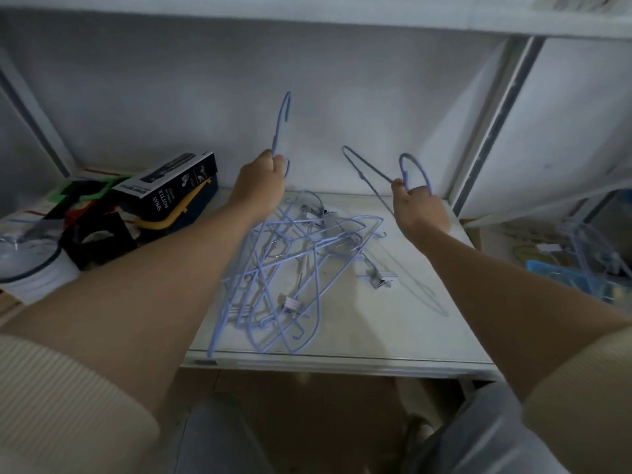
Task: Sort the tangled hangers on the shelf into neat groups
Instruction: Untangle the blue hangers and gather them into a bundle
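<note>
A tangle of light-blue wire hangers (290, 261) lies on the white shelf (393, 336), between my two forearms. My left hand (261, 183) is closed around the neck of one blue hanger, whose hook (282, 121) points up above my fist while its body trails down into the pile. My right hand (419, 206) grips another blue hanger (367, 174) lifted off the shelf; its hook loops over my fingers and its thin frame sticks up to the left.
On the shelf's left stand a black spray-bottle box (167, 186), green and black plastic pieces (85, 193) and a clear round container (27, 254). A loose clip (379, 280) lies right of the pile. Beyond the right upright (496, 131) sit a blue basket (574, 278) and more hangers.
</note>
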`<state>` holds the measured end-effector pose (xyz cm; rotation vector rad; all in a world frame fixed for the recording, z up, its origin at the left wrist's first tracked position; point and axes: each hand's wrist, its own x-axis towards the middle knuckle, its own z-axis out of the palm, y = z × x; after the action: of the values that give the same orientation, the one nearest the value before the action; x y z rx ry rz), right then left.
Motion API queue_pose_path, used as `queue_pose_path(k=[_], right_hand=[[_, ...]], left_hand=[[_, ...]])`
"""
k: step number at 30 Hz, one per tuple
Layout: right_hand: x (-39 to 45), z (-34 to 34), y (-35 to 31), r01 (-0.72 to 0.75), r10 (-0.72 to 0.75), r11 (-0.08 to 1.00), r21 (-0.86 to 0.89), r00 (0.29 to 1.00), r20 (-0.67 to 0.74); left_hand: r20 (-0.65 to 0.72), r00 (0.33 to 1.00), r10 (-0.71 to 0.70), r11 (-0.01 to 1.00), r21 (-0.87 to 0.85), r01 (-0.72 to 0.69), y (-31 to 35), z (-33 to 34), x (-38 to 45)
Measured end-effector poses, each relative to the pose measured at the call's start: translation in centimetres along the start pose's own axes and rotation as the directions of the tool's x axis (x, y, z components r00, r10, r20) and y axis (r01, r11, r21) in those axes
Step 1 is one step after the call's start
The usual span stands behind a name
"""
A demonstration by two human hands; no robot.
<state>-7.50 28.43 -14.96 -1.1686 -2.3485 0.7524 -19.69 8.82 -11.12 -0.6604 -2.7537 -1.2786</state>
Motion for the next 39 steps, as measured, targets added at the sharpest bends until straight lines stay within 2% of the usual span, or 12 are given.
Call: queue_pose_path(k=[2,6,11,13,17,22,25,28,31,35,39], right_hand=[[-0.4,-0.8,0.1,0.056,-0.056,0.998,-0.036,0.998,0.002],[-1.0,-1.4,-0.5,0.025,-0.029,0.998,-0.066,0.998,-0.051],[-1.4,-0.6,-1.4,0.160,-0.165,0.985,-0.073,0.983,-0.076],[-1.2,-0.1,-1.8,0.194,-0.193,0.981,0.008,0.980,-0.057],[-1.0,0.8,-3.0,0.218,-0.243,0.917,0.333,0.970,0.032],[-2.4,1.1,-5.5,0.228,-0.312,0.860,0.457,0.943,0.115],[-3.4,1.7,-8.5,0.169,-0.335,0.801,0.574,0.921,0.197],[-4.2,2.3,-10.6,0.030,-0.294,0.758,0.652,0.907,0.300],[-4.8,3.1,-11.3,-0.085,-0.227,0.752,0.653,0.897,0.378],[-5.7,4.6,-12.6,-0.070,-0.243,0.725,0.685,0.905,0.349],[-6.2,4.7,-14.2,-0.059,-0.297,0.709,0.703,0.879,0.373]], left_hand=[[-0.009,1.000,0.016,1.000,0.013,-0.016,0.1,-0.1,0.1],[-0.053,0.997,0.053,0.998,0.038,-0.051,0.2,-1.1,0.2],[-0.064,0.996,0.055,0.996,0.067,-0.051,0.0,-2.1,0.2],[-0.039,0.998,0.051,0.996,0.073,-0.048,-0.1,-1.9,-0.1],[0.042,0.998,0.036,0.997,0.062,-0.038,0.3,-0.7,-0.9],[0.159,0.987,0.022,0.998,-0.067,-0.011,1.4,0.6,-1.4],[0.266,0.963,0.045,0.955,-0.295,0.037,1.7,1.8,-2.2],[0.345,0.935,0.088,0.903,-0.424,0.072,1.7,1.8,-2.7],[0.382,0.913,0.145,0.917,-0.398,0.020,1.2,1.3,-2.7],[0.376,0.917,0.135,0.933,-0.359,0.010,-0.7,0.8,-2.3],[0.306,0.941,0.144,0.937,-0.349,-0.029,-1.8,-0.6,-2.4]])
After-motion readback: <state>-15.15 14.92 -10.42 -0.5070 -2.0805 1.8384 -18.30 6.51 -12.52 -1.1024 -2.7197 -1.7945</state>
